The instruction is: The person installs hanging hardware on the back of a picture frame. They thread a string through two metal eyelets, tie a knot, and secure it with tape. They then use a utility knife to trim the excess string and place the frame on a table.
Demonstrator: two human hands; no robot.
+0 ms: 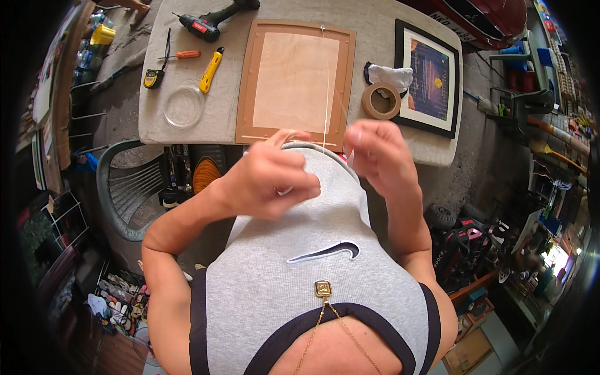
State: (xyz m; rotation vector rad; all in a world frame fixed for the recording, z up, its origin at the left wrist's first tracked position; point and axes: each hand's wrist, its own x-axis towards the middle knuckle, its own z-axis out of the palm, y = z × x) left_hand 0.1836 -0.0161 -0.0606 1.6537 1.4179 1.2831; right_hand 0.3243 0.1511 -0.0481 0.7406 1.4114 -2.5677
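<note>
Both hands are raised in front of the person's chest, just off the near edge of the desk [187, 125]. The left hand [272, 181] is curled, thumb and fingers pinched together, with something small and pale showing at the fingertips; what it is cannot be told. The right hand [378, 156] is loosely closed with fingertips bunched together, held a little apart from the left. A thin clear line [326, 81] runs from between the hands up across the desk to a small screw or eyelet at the far edge of the picture frame back [295, 84]. Whether the right hand pinches this line cannot be told for sure.

That brown frame back lies face down in the middle of the desk, with a paler board panel in its centre. To its right sits a roll of brown tape [381, 101], touching a white cloth [390, 76], and beside them a black framed picture [428, 78] lying face up. To the left of the frame back lie a coil of clear line [184, 107], a yellow utility knife [211, 70], an orange-handled screwdriver [181, 55], a tape measure [153, 78] and a black and red power drill [209, 22]. A green plastic chair [125, 187] stands below the desk on the left.
</note>
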